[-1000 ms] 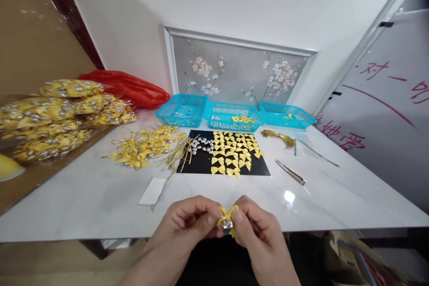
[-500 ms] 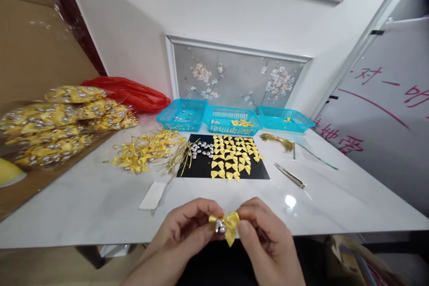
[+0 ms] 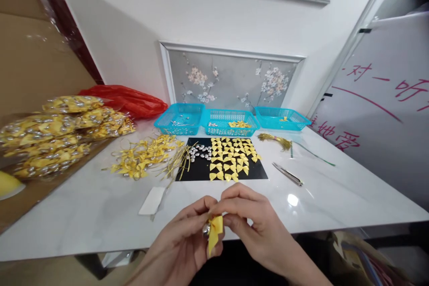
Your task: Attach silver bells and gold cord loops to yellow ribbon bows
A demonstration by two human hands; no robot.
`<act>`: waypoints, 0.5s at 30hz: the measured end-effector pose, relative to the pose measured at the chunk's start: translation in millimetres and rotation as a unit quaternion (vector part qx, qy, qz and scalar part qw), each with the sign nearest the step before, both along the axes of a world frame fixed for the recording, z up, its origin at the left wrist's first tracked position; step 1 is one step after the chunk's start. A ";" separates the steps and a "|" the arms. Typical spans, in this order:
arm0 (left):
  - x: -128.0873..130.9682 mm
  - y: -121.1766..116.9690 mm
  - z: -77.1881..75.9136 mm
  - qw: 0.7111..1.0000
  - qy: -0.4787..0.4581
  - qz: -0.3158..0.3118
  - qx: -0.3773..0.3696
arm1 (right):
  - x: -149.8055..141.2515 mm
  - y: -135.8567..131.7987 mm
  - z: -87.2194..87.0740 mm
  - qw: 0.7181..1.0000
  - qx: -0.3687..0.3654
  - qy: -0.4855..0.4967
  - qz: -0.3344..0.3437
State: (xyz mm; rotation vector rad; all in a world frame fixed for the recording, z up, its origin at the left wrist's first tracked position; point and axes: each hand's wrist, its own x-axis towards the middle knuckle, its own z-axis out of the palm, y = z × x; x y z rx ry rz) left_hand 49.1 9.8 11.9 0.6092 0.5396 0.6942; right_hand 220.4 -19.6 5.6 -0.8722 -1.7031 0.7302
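Observation:
A yellow ribbon bow (image 3: 215,231) with a small silver bell (image 3: 206,230) on it is between my hands, in front of the table's near edge. My left hand (image 3: 191,228) is closed around the bow and bell from the left. From the right, my right hand (image 3: 250,214) reaches over with its fingers pinched at the top and back of the bow. What lies exactly between those fingertips is hidden. Beyond the hands, a black mat (image 3: 192,172) carries rows of yellow bows (image 3: 231,158) and a cluster of silver bells (image 3: 201,152).
Gold ties (image 3: 176,161) and a heap of belled bows (image 3: 142,156) lie left of the mat. Blue baskets (image 3: 231,132) line the wall. Tweezers (image 3: 287,173) and a gold tie bundle (image 3: 275,140) lie right; bagged bows (image 3: 56,129) are stacked far left.
My right hand has moved left and over the top of the bow. The bow has turned more edge-on and shifted slightly left. The camera view has tilted up a little.

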 end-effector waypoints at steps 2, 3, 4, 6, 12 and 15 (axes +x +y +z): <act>0.6 0.0 -1.3 1.000 0.000 -0.003 -0.004 | 0.4 0.8 3.2 1.000 0.017 -0.022 -0.005; 1.2 0.1 -2.4 1.000 -0.001 -0.006 -0.004 | 0.2 1.0 4.5 0.999 0.024 -0.031 -0.007; 1.8 0.2 -3.7 1.000 -0.002 -0.013 0.000 | -0.4 0.9 5.5 0.999 0.028 -0.042 -0.009; 2.0 0.4 -5.8 0.999 0.009 -0.032 0.020 | -2.4 -0.6 6.9 0.997 0.028 -0.071 -0.012; -14.3 4.6 -5.9 0.944 0.189 0.049 0.266 | -8.4 -8.6 3.0 0.962 0.019 -0.263 -0.074; -21.5 4.9 -6.2 0.900 0.257 0.038 0.349 | -11.2 -9.2 -1.5 0.932 0.019 -0.346 -0.104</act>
